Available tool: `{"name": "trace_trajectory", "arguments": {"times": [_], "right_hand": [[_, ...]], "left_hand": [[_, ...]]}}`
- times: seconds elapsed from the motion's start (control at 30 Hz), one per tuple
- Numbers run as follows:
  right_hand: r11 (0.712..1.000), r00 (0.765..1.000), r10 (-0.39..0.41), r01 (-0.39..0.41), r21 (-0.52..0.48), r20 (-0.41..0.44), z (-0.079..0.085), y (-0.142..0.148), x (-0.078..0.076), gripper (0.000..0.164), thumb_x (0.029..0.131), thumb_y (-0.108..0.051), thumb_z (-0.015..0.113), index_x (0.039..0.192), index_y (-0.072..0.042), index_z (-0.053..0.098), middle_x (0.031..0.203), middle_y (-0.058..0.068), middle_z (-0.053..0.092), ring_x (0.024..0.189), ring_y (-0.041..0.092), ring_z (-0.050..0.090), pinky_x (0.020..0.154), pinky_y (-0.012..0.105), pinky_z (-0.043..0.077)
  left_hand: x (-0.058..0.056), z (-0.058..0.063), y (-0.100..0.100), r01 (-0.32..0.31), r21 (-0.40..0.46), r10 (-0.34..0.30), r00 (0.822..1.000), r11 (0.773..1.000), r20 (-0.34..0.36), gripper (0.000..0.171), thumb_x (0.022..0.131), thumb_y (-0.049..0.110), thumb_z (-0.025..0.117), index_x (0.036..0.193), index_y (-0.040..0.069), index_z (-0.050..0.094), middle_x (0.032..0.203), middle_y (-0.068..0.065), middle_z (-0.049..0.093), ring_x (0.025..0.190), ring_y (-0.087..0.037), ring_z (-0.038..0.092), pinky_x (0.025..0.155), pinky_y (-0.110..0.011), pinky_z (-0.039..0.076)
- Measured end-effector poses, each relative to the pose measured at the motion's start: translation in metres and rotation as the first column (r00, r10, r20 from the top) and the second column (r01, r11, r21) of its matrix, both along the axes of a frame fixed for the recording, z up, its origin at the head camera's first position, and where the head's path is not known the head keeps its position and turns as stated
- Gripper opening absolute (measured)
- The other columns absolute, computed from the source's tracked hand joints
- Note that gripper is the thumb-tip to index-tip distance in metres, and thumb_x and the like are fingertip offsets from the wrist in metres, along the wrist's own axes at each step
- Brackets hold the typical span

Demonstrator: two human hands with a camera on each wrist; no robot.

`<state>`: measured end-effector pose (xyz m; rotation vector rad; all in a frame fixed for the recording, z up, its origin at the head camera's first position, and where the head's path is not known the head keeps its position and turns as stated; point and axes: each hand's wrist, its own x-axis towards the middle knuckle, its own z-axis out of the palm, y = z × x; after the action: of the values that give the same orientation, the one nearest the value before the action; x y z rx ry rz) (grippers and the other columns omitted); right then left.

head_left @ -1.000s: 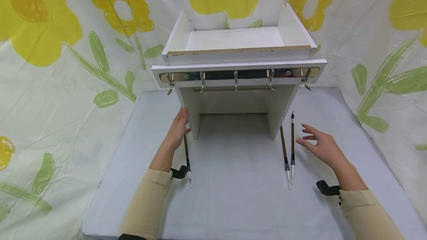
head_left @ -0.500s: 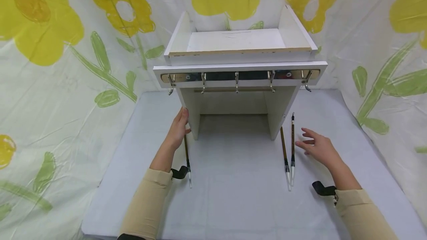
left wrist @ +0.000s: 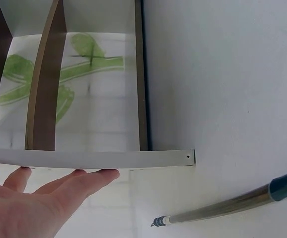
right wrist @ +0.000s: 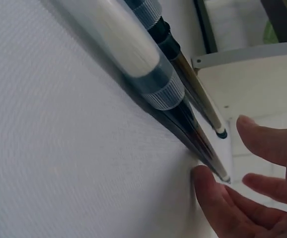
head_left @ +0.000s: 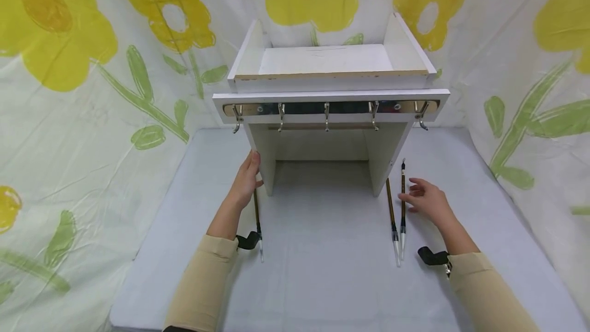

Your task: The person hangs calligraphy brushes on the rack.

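A white shelf unit [head_left: 261, 160] stands on the table. My left hand [head_left: 244, 181] touches its left side panel, and the left wrist view shows extended fingers [left wrist: 89, 186] along that panel. Beside this hand lies a calligraphy brush [head_left: 257, 214] with a clear cap. My right hand [head_left: 428, 201] is over the outer of two capped calligraphy brushes [head_left: 403, 214] right of the unit. In the right wrist view its thumb and fingers are spread, close around the far end of the nearer brush [right wrist: 166, 94]. The inner brush [head_left: 392, 209] lies alongside, its upper end near the right panel.
Across the unit's front runs a metal strip with several double hooks [head_left: 327, 109], jutting out beyond both side panels. The unit's top is an open tray with raised sides. A flowered curtain [head_left: 92, 117] hangs around the pale cloth-covered table [head_left: 322, 270].
My right hand has moved left, from beside the outer brush to over it. My left hand stays at the side panel. The brushes have not moved on the table.
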<state>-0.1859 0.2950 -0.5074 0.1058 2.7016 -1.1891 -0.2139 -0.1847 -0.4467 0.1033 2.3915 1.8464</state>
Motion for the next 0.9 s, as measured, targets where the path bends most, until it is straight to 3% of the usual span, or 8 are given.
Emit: {"name": "trace_trajectory", "arguments": {"times": [0.13,0.53,0.9], "right_hand": [[0.999,0.999,-0.034,0.034,0.006,0.006,-0.005,-0.003,-0.001,0.078,0.095,-0.030,0.073,0.153,0.003,0.034,0.140,0.034,0.049,0.119,0.045,0.058,0.082,0.040,0.063],[0.994,0.997,-0.063,0.065,0.088,-0.033,-0.007,-0.011,-0.005,0.080,0.089,-0.024,0.079,0.148,0.009,0.037,0.133,0.034,0.051,0.115,0.044,0.054,0.088,0.049,0.058],[0.996,0.999,-0.036,0.038,0.086,-0.025,-0.003,-0.009,-0.003,0.078,0.089,-0.016,0.076,0.149,0.010,0.034,0.131,0.034,0.052,0.116,0.045,0.054,0.091,0.052,0.057]], "left_hand": [[-0.001,-0.002,0.000,0.000,-0.005,0.000,1.000,1.000,0.002,0.075,0.101,0.070,0.023,0.164,0.031,0.007,0.170,-0.006,0.011,0.152,-0.041,0.023,0.111,-0.062,0.040],[0.000,-0.001,0.000,-0.013,-0.001,0.013,1.000,1.000,0.026,0.081,0.101,0.070,0.021,0.164,0.022,0.003,0.171,-0.009,0.007,0.152,-0.042,0.021,0.112,-0.060,0.041],[0.002,0.002,0.001,0.013,0.009,-0.013,1.000,1.000,0.023,0.066,0.108,0.056,0.018,0.164,0.026,0.002,0.171,-0.007,0.005,0.153,-0.042,0.018,0.112,-0.061,0.040]]}}
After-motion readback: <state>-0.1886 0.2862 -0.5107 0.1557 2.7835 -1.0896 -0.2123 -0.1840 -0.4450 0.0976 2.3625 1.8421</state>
